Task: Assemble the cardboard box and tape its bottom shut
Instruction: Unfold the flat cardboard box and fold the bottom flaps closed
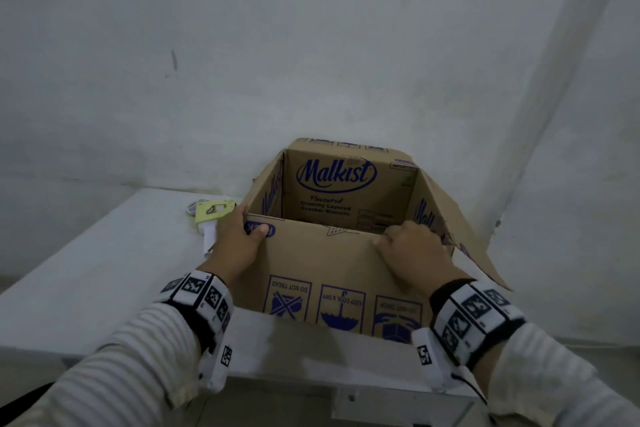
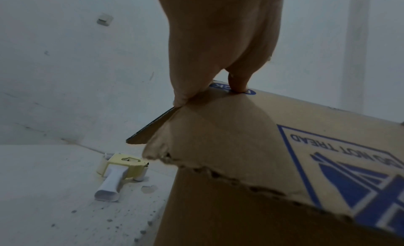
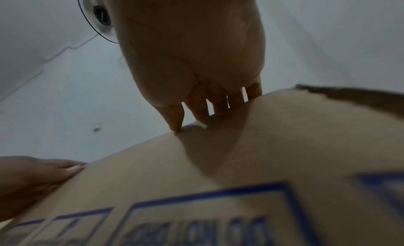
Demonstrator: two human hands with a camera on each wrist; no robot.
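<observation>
on the white table (image 1: pixel 86 274) in the head view, close against the pale wall, the brown printed cardboard box (image 1: pixel 339 274) stands squared up with its open mouth upward and its printing upside down. the left hand (image 1: pixel 235 239) grips the near flap at its left corner, thumb on the outer face and fingers over the edge. the right hand (image 1: pixel 412 250) curls over the same flap's top edge near the right corner. the right side flap splays outward past the table's right edge, and the far flap stands up against the wall. the near wall of the box sits just inside the table's front edge. bare tabletop lies to the left; to the right the box reaches the table's end. a pale yellow and white plastic tape dispenser (image 1: pixel 211 218) lies just beside the box's left corner, behind the left hand.

in the left wrist view, the left hand (image 2: pixel 218 50) pinches the flap's corner, thumb tip pressed on a blue printed oval. the flap's crease (image 2: pixel 229 177) is ragged and torn along its bend. the tape dispenser (image 2: pixel 118 173) lies on its side on the table, handle toward the camera, near the box wall but apart from it, with a small scrap beside it.

in the right wrist view, blurred, the right hand (image 3: pixel 192 59) hooks its fingertips (image 3: pixel 220 104) over the flap's top edge, thumb tip touching the outer face. the left hand (image 3: pixel 32 180) shows at the left on the same edge. a round fan (image 3: pixel 98 16) hangs on the wall above.
</observation>
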